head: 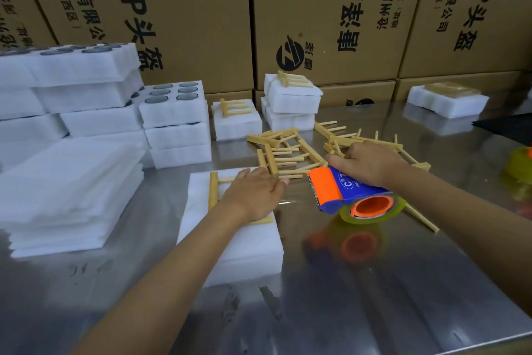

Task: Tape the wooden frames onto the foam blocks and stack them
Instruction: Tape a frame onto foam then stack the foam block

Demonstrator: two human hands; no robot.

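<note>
The left hand (253, 193) lies flat, fingers straight, pressing a wooden frame (213, 192) onto the foam block (244, 256) at the near middle of the steel counter (359, 297). To tape well, it should probably keep the frame square and pinned while the strip is drawn taut across it. To the right, the right hand (371, 164) grips the tape dispenser (345, 190) from above, wrist bent down, blade end toward the block, loose frames (288, 150) behind.
</note>
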